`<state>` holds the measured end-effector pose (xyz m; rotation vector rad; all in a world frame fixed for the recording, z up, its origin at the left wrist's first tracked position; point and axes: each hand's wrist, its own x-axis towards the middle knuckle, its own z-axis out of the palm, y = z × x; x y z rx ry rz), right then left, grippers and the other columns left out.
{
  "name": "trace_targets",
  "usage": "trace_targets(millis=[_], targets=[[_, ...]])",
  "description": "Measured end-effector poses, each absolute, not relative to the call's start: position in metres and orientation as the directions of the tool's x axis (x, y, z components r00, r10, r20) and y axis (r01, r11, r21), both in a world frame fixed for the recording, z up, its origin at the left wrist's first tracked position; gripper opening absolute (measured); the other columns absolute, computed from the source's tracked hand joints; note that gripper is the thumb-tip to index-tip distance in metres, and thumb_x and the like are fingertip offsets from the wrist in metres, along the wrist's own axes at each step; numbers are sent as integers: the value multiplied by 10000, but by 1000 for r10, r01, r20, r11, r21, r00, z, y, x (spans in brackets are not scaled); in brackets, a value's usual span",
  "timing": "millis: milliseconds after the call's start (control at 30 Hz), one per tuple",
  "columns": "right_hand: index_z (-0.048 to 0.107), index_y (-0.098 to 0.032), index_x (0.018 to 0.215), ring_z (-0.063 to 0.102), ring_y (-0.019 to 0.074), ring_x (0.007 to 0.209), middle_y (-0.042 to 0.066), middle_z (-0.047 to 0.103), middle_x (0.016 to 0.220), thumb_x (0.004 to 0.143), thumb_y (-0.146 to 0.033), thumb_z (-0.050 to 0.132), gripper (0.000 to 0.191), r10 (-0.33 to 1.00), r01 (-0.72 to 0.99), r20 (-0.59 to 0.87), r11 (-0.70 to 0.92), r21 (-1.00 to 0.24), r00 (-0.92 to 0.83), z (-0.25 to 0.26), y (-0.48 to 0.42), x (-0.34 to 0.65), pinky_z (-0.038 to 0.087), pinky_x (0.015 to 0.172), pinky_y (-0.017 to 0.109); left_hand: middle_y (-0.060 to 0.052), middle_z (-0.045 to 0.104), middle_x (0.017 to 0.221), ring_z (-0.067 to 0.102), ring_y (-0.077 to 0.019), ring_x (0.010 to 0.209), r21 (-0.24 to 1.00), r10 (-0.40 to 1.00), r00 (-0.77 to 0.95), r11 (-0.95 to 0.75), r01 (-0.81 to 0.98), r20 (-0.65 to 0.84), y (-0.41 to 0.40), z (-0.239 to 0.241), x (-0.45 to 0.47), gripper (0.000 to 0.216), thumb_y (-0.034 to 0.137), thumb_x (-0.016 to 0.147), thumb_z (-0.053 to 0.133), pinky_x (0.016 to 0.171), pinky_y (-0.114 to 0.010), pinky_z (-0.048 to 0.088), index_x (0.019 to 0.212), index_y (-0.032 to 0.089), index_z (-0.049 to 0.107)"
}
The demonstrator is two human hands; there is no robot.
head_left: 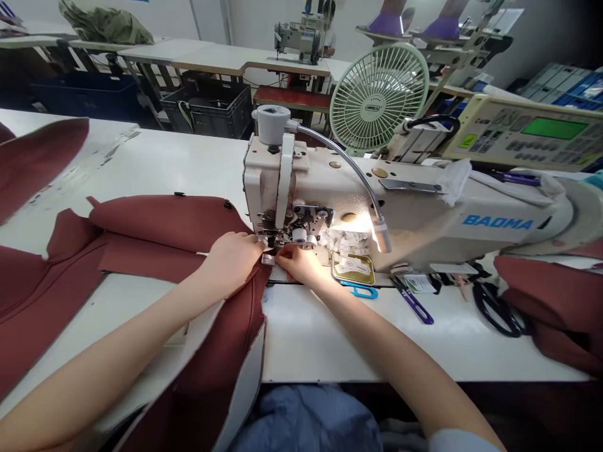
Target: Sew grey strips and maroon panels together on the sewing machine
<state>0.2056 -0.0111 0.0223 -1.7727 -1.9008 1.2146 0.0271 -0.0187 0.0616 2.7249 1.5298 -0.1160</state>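
A red-brown cover piece with a pale backing (242, 307) lies under the needle area of a sewing machine (301, 235) and hangs over the table's front edge. My left hand (235, 260) presses on this cover just left of the needle, fingers bent together at its edge. My right hand (299, 262) is at the other side of the needle, fingertips pinched near the cover's edge; what they hold is too small to make out. Between the two hands sits a small whitish tab (268, 258).
Under the machine arm, small white pieces lie behind a yellow-rimmed tin (353, 269). Blue thread snips (360, 290), purple snips (414, 301) and black-handled scissors (499, 311) lie to the right. A green fan (379, 97) and control panel (527, 132) stand behind.
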Motion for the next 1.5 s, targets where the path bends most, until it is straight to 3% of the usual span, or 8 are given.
trace_targets(millis=[100,267,333,567,767,1000,1267,1500], targets=[[657,-207,852,561,113,453,-59,528,472,859,-259,537,131,942,736,-299,-95,-670,-151,21,-4,196,409,517,204,-107,687,889,659,-264,865,-9,853,521,-521,853,-22,-17,52,34,259,11,791,469,730,-337,451,918,145,651],[676,-228,890,596,122,517,-41,620,577,868,-306,554,147,959,776,-253,-63,-627,-126,15,-4,196,415,585,215,-11,692,901,655,-202,803,309,931,360,-359,881,57,-18,25,21,116,241,879,524,648,-282,432,968,203,588],[673,-233,881,598,121,525,-35,657,637,868,-316,552,147,962,782,-239,-45,-622,-134,13,-3,196,409,580,215,-7,690,937,654,-194,828,358,926,358,-377,854,120,-18,16,15,142,299,876,560,666,-271,434,983,212,594],[683,-207,861,632,145,632,9,703,744,865,-286,530,171,969,789,-207,-21,-614,-136,13,-2,194,412,610,220,-43,650,851,621,-165,757,99,795,464,-537,838,391,-22,7,16,243,267,981,450,623,-269,398,939,187,676],[691,-203,889,658,181,751,53,725,878,877,-287,497,212,980,834,-166,2,-552,-113,15,-4,191,424,633,236,-40,664,839,619,-164,725,-99,700,561,-584,806,441,-28,11,23,255,230,984,459,606,-284,398,922,171,699],[691,-207,905,663,202,783,53,730,901,864,-255,467,232,988,859,-117,24,-511,-97,14,-8,189,416,618,252,-30,675,865,631,-154,730,-38,729,554,-591,806,402,-33,11,25,231,234,975,488,600,-273,423,971,170,710],[688,-218,940,673,218,801,55,731,917,869,-246,465,236,989,873,-103,46,-486,-110,12,-7,188,446,641,263,-23,670,835,610,-162,696,-127,713,537,-544,829,451,-35,18,24,229,247,968,497,564,-284,395,962,191,719],[690,-206,1002,685,231,830,78,732,918,893,-250,456,262,990,890,-99,49,-454,-105,11,-9,185,474,685,269,-38,642,826,596,-163,703,-92,752,580,-584,807,312,-39,17,29,281,197,968,435,572,-288,393,887,170,702]])
